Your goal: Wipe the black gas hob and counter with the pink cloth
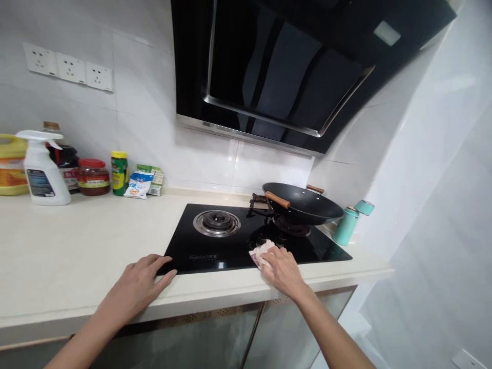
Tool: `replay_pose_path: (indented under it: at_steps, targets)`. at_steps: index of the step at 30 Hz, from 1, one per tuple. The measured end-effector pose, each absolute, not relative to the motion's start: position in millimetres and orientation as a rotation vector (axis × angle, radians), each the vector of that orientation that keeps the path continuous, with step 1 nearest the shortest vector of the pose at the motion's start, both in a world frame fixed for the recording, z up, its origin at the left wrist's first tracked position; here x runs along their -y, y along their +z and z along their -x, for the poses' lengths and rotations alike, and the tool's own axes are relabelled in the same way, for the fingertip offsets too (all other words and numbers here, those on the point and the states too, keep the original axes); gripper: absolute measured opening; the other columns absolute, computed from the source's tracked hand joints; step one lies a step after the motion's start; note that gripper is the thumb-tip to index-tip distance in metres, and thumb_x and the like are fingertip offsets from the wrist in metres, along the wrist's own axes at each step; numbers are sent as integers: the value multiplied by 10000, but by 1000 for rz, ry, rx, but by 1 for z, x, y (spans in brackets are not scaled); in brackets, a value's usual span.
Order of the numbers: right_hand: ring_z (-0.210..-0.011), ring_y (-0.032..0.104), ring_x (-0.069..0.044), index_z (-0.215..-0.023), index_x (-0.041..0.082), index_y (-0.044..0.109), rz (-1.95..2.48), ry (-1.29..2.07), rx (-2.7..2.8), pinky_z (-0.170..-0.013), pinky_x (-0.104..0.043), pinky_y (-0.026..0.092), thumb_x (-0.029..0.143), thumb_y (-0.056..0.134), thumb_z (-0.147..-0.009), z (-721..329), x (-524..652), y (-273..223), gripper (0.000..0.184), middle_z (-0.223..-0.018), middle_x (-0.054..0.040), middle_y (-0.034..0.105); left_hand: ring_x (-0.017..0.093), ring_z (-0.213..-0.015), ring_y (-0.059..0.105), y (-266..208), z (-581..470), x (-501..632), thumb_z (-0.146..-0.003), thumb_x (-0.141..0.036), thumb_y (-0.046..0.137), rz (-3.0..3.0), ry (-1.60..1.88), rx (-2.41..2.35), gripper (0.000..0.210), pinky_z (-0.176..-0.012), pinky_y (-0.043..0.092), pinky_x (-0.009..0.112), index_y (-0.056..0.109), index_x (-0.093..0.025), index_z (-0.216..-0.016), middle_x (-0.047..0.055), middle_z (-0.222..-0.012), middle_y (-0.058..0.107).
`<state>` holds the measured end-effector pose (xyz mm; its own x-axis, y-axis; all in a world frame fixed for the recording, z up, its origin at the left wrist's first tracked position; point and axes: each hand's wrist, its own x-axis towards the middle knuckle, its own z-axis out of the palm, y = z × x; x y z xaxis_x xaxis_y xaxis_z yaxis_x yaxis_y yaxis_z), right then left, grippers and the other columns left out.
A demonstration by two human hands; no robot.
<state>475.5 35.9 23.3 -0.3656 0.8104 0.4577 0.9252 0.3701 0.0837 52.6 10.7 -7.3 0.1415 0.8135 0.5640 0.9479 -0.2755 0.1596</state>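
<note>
A pale crumpled cloth (263, 251) is bunched under the fingers of my right hand (282, 269), pressed onto the front middle of the black glass gas stove (230, 259). My left hand (144, 282) rests on the counter at the stove's front left corner, thumb and fingers apart, holding nothing. Left of the cloth, the uncovered burner (217, 222) has a bare metal ring. On the right burner sits a black wok (307, 202) with wooden handles. Part of the cloth is hidden by my right fingers.
A white spray bottle (42, 171), red-lidded jar (93, 177), green shaker bottle (119, 174) and seasoning packets (140, 184) stand along the back left wall. A teal bottle (346, 225) is right of the stove. The black range hood (288, 77) hangs low above. The counter's front edge (215, 295) runs below my hands.
</note>
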Motion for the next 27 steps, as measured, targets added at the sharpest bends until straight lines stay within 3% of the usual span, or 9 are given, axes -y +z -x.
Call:
replay_pose_path:
  at_steps: [6,10,13,15,19,24,27]
  targets:
    - [-1154,570,-238,-1263,324,652,1590,-303,2289,-913,-355,447,295,525,-922,-528,-52,14,365,-1352,-55,591,295,-1048,682,-4,-56,-5,-927,-598,467,2164,-807,1745,510,-921,515,402,725,-241,-1185,94,-1190,725]
    - [-1215,532,-333,-1391,339,564,2032,-422,1963,-931,-472,455,480,526,-930,-582,-74,13,484,-1444,-124,475,306,-1145,644,-11,-53,-7,-952,-578,446,2209,-750,1703,506,-944,499,409,710,-228,-1206,116,-1234,707]
    - [-1171,545,-374,-1434,316,513,2280,-495,1819,-931,-552,435,561,459,-958,-600,-94,22,538,-1317,-161,541,300,-1195,619,-17,-48,-9,-945,-553,471,2234,-746,1689,465,-965,493,393,703,-257,-1220,109,-1271,694]
    - [-1142,568,-372,-1376,261,560,2359,-448,1806,-931,-540,434,519,429,-983,-600,-109,29,488,-1222,-177,587,298,-1203,614,-18,-48,-9,-944,-542,476,2243,-767,1679,457,-971,491,391,697,-264,-1230,107,-1284,688]
    - [-1166,597,-370,-1296,167,608,2338,-262,1795,-950,-485,440,441,464,-984,-585,-147,40,440,-1220,-233,618,299,-1155,636,-11,-54,-6,-944,-567,471,2226,-787,1706,480,-946,497,395,697,-242,-1214,115,-1235,702]
    - [-1047,683,-272,-1292,239,643,2147,41,1907,-877,-355,495,623,406,-979,-562,-186,50,549,-1141,-121,722,310,-1091,655,-3,-61,-4,-949,-590,457,2201,-773,1724,507,-913,501,415,707,-209,-1172,123,-1182,709]
    - [-956,704,-217,-1319,231,648,2010,211,2007,-800,-302,516,617,281,-1013,-556,-194,57,614,-1135,-87,738,299,-1083,653,-1,-62,-3,-947,-597,457,2204,-781,1729,511,-919,502,406,708,-214,-1174,125,-1175,708]
